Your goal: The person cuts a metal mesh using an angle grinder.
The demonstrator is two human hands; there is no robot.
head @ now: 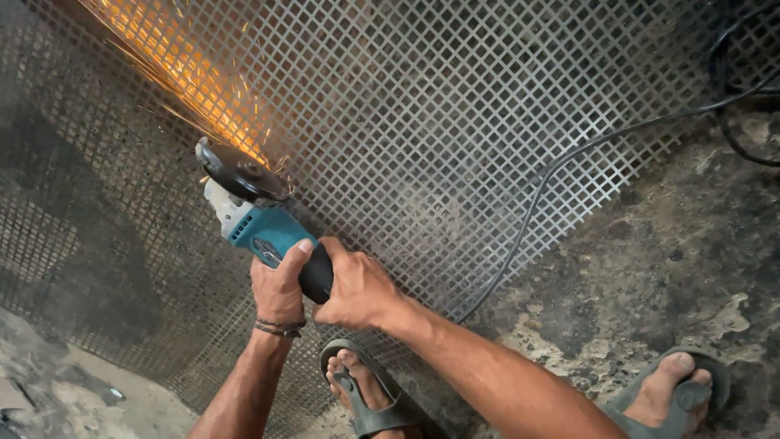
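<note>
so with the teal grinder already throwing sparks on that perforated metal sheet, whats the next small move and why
Probably ease the teal angle grinder a little further along the cut, away from the body. Both hands, left hand and right hand, grip its body, its disc is biting into the perforated metal sheet and orange sparks spray up-left, away from the sandalled foot standing on the sheet.

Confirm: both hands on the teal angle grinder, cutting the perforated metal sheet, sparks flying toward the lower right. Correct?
Not quite. The head view shows the sparks flying toward the upper left, not the lower right. The rest holds: left hand and right hand both grip the teal angle grinder, its disc on the perforated metal sheet.
</note>
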